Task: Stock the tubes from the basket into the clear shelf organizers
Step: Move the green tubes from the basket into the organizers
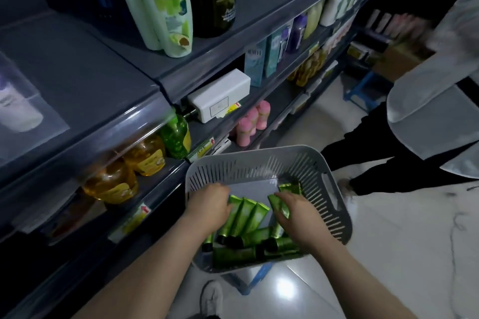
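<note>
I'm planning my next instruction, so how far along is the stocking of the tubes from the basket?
Done: nothing visible. The clear plastic organizer holds only a white bottle.
In hand: the right hand curls round one shiny green plastic tube. The left hand covers the ends of a row, its grip hidden.
Left: roughly a dozen green tubes lie in the grey slotted plastic basket.

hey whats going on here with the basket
A person has both hands down in a grey slotted basket of green tubes, next to the store shelves. The left hand grips a few tubes by the basket's left wall, and the right hand pinches one further right. A second person stands nearby.
</note>
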